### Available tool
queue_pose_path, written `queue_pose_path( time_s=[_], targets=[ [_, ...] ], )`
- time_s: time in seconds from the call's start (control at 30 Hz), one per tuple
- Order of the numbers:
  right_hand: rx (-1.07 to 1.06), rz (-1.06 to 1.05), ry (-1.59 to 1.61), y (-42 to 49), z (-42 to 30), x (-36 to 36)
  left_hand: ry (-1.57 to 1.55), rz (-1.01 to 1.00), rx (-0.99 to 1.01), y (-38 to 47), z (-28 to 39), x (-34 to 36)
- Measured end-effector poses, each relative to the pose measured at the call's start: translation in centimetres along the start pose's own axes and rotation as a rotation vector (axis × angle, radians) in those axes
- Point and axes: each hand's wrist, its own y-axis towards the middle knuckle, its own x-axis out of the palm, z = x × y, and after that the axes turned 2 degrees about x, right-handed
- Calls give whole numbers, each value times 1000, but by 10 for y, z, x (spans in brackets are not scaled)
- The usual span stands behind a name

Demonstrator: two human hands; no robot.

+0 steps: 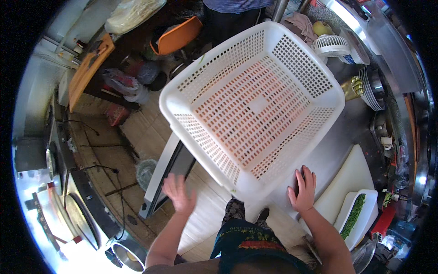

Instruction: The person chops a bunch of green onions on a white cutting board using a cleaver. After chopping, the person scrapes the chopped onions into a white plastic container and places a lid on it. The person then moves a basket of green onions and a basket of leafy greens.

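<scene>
A large white perforated plastic basket fills the middle of the head view, tilted, with reddish contents showing through its floor slots. My left hand is off the basket's lower left side, fingers spread, holding nothing, beside an open drawer or door with a metal edge. Just off the basket's lower right side, my right hand has its fingers apart over the steel counter and holds nothing. A white cutting board lies right of it, with a white tray of chopped greens on it.
Stacked plates, a small white slotted basket and a pink cloth are along the counter's far right. A person stands beyond the big basket. An orange chair and plastic bags are at upper left.
</scene>
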Motion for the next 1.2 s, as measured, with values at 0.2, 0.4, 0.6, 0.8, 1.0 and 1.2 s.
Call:
queue_pose_path(
  time_s=[0.2,0.4,0.6,0.8,1.0,1.2],
  targets=[
    [74,-42,53,10,8,1,210,-393,-721,-9,-114,-55],
    [31,28,2,24,20,18,177,-686,-639,-29,-83,-35],
    [244,122,86,29,6,33,-196,-880,-301,-25,-66,25],
    [234,98,493,-46,-52,-7,-749,-776,-562,-54,10,92],
    [450,-60,462,-149,-39,-60,-648,-926,-486,-31,96,115],
    [465,5,547,-195,-30,-95,-608,-1375,-114,-82,95,126]
  ],
)
